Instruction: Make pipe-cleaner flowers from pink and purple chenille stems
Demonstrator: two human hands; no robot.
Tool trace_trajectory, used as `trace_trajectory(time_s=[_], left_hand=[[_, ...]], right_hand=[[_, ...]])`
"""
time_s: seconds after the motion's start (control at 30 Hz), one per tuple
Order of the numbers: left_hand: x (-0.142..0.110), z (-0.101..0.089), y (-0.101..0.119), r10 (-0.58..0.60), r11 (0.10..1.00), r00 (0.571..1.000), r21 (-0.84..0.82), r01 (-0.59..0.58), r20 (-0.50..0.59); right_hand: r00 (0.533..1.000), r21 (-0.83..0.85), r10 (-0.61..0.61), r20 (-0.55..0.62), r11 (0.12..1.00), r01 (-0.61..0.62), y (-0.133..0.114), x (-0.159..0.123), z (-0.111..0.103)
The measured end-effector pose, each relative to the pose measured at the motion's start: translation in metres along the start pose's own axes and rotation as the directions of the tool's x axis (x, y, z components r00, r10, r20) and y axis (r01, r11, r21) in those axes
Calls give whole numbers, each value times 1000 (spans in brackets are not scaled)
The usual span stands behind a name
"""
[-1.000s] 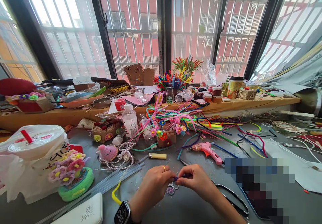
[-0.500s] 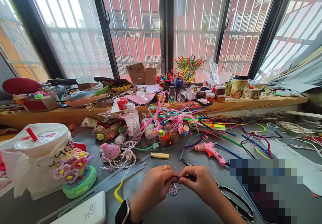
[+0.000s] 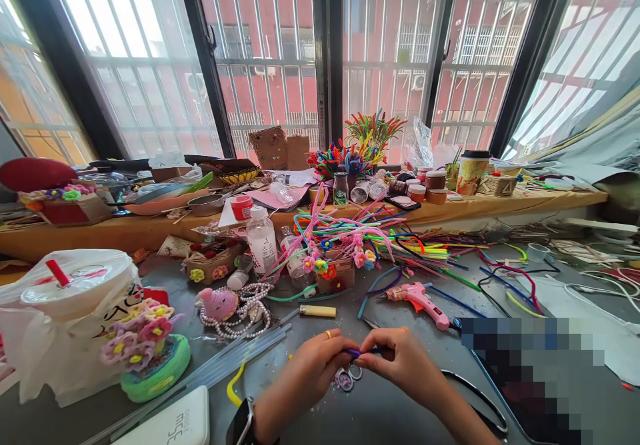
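A short piece of purple pipe cleaner (image 3: 354, 353) is pinched between both my hands, above the middle of the grey table. My left hand (image 3: 310, 367), with a ring and a watch, grips its left side with the fingers closed. My right hand (image 3: 413, 368) pinches the other side between thumb and fingertips; part of the piece is hidden by the fingers. Two small pale rings (image 3: 345, 380) lie on the table just below the fingertips. A pointed metal tip (image 3: 370, 324) shows behind my right hand, the remainder of that tool covered.
Ahead lie a yellow lighter (image 3: 318, 311), a pink glue gun (image 3: 417, 302) and a heap of pipe cleaners (image 3: 425, 245). Clear sticks (image 3: 240, 355), a power bank (image 3: 167, 422) and a bagged cup (image 3: 75, 292) are leftward. A black loop (image 3: 480, 392) and a phone (image 3: 495, 378) lie rightward.
More of the purple pipe cleaner shows between my fingertips, and my right hand has shifted slightly. The view has turned a little; both hands keep their pinch.
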State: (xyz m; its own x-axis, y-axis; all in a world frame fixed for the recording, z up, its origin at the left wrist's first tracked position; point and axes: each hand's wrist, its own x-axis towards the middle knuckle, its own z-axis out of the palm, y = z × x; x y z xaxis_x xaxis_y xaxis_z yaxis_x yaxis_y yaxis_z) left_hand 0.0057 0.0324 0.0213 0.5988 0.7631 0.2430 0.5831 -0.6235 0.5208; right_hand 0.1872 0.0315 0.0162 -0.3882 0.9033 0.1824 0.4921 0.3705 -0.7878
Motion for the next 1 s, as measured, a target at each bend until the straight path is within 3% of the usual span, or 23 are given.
trace_trajectory(time_s=[0.37,0.57,1.0], left_hand=[[2,-7,-1,-95,991,991,85,102,-93],[2,-6,1,-119,992,990,41,122,-74],[5,-8,-7,-179,976,980,-113,188,89]], right_hand=[[999,136,-34,39,990,28,-9,0,-10],[1000,191,-12,-22,982,16,-8,0,-4],[997,238,33,68,970,-48,-3,2,1]])
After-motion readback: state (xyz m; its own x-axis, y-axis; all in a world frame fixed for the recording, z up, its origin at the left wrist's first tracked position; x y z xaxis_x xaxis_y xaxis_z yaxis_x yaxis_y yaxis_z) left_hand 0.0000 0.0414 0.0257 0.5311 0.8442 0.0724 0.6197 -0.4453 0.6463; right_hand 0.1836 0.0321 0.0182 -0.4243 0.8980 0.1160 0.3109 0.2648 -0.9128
